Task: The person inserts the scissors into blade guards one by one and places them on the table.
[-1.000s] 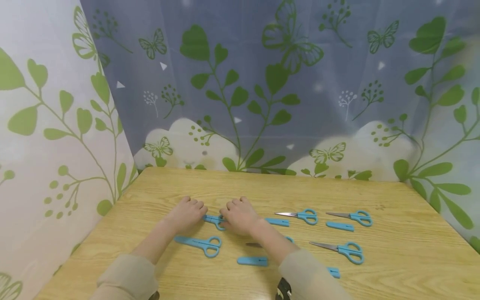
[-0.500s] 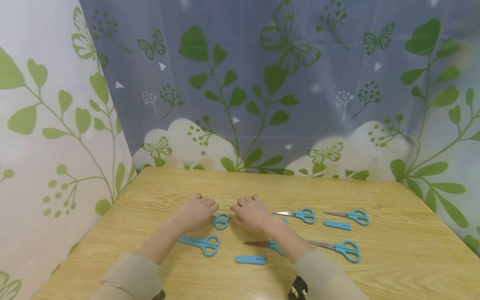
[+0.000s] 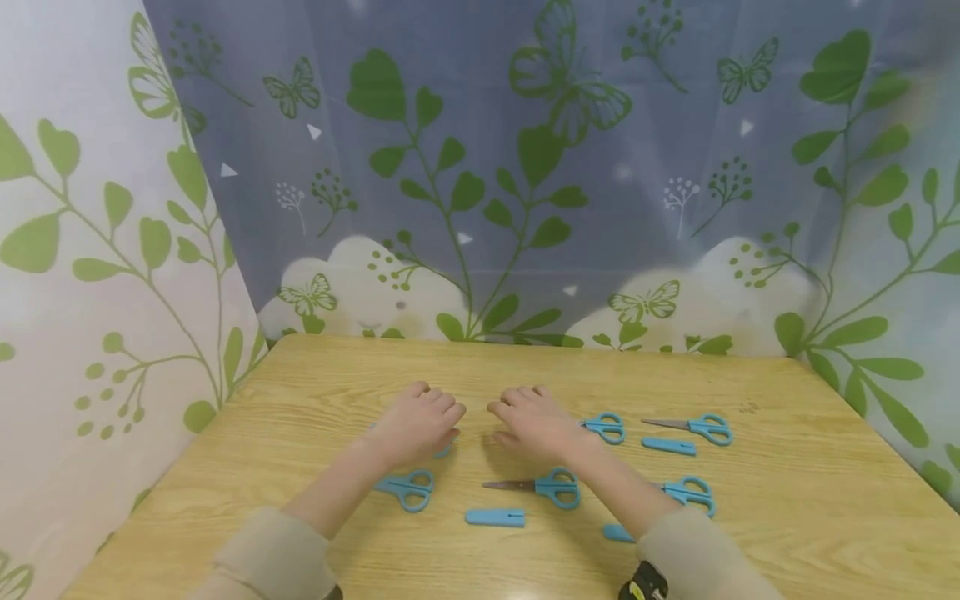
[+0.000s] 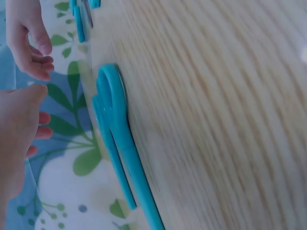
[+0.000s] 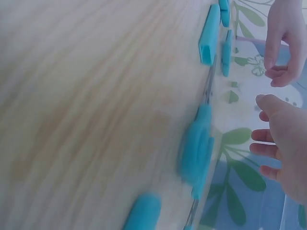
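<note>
**Two hands hover over blue scissors on a wooden table**

A curtain (image 3: 525, 167) printed with green leaves and butterflies hangs behind and to both sides of a light wooden table (image 3: 787, 517). Both arms reach in from the near edge in beige sleeves (image 3: 277, 550).

The left hand (image 3: 416, 425) lies palm down left of centre, fingers relaxed and slightly bent, gripping nothing. A bit of blue scissors (image 3: 444, 451) peeks out from under its right edge; whether the hand touches it cannot be told. The right hand (image 3: 536, 421) lies palm down just to the right, apart from the left hand, fingers loosely spread and holding nothing.

Near the left forearm lies a capped pair of scissors (image 3: 408, 487). Between the two forearms, nearer than the hands, an uncapped pair (image 3: 543, 486) lies with its blade pointing left, and a loose blue cap (image 3: 495, 517) lies just nearer still. To the right of the right hand sits another pair (image 3: 606, 427), partly hidden by the hand. Further right is an uncapped pair (image 3: 693, 427) with a cap (image 3: 668, 446) just near of it. One more pair (image 3: 688, 493) shows beside the right forearm, and a cap (image 3: 618, 532) pokes out from under that arm.
</note>
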Available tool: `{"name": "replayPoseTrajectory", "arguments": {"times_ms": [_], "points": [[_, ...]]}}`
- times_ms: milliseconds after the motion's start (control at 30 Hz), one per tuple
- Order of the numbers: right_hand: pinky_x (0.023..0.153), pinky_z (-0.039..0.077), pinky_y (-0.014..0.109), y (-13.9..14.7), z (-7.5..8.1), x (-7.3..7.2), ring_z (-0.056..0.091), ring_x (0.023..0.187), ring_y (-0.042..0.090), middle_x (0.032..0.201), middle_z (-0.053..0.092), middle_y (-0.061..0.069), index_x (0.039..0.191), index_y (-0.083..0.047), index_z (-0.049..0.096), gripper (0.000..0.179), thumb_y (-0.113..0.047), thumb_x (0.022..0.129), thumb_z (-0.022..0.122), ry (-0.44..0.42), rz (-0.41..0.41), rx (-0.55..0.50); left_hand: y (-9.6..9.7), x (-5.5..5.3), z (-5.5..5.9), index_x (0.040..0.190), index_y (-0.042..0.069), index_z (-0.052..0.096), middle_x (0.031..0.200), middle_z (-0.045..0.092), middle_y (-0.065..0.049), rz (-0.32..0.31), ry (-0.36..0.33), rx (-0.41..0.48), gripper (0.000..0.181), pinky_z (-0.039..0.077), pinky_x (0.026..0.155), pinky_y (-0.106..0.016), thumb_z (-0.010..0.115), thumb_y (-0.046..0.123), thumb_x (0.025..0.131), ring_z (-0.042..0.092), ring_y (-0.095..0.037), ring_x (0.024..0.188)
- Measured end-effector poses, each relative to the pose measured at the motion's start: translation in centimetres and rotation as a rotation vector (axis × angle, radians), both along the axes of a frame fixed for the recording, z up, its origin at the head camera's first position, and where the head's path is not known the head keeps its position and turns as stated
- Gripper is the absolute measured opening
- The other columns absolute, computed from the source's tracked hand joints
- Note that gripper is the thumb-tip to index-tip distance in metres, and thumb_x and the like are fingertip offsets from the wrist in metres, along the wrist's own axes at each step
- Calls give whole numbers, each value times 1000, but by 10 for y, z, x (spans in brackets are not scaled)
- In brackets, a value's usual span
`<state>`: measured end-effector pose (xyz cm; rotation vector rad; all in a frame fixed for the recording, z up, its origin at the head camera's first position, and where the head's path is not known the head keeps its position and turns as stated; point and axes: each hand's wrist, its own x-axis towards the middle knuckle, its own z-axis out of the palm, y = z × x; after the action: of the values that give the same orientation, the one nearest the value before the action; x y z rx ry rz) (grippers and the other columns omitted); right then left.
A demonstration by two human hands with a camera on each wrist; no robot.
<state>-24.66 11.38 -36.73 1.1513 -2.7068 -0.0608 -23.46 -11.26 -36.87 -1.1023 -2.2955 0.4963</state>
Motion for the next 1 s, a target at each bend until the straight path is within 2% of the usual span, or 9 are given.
{"name": "replayPoseTrajectory", "arguments": {"times_ms": [167,333,467,600,733,900,1000], "points": [[93,39,48,21,-1,4,51,109,30,113,56,9,121,-5,55,41,-31,89,60,38,25,-52,13,6,1,107,14,57,93,60,3,6,2,-31,32,45,85,-32,60,39,87,58,-14,86],[92,41,46,38,-2,7,52,108,29,112,57,7,119,-7,56,40,-34,90,59,92,22,-44,25,12,0,106,14,58,90,61,4,-33,-20,-10,33,46,82,-32,62,40,85,59,-13,82],[89,43,44,50,-3,11,53,105,27,108,58,6,118,-7,56,40,-34,90,59,129,49,-22,33,19,-2,108,14,59,90,62,4,-57,-65,-12,36,46,78,-29,62,41,85,59,-12,81],[87,46,43,60,-5,14,55,102,25,105,59,6,116,-6,58,38,-31,87,63,169,99,-2,39,29,-3,110,15,60,95,64,4,-54,-129,-44,36,45,79,-27,58,43,88,59,-11,86],[87,46,42,68,-6,17,55,102,24,105,59,5,116,-5,58,38,-28,87,63,154,126,-9,42,37,-5,107,15,61,94,63,5,-85,-185,-39,30,45,75,-26,56,39,90,57,-11,84],[88,45,42,76,-11,22,54,103,22,107,58,4,115,-7,59,35,-26,87,64,99,156,-8,44,44,-11,100,16,63,86,62,7,-169,-161,-26,24,43,68,-23,56,37,89,55,-8,77],[88,45,41,80,-13,25,55,103,22,108,59,3,114,-8,59,34,-26,85,65,71,184,-7,46,48,-15,96,18,64,84,62,9,-166,-161,-43,23,42,66,-22,54,38,90,54,-7,74]]}}
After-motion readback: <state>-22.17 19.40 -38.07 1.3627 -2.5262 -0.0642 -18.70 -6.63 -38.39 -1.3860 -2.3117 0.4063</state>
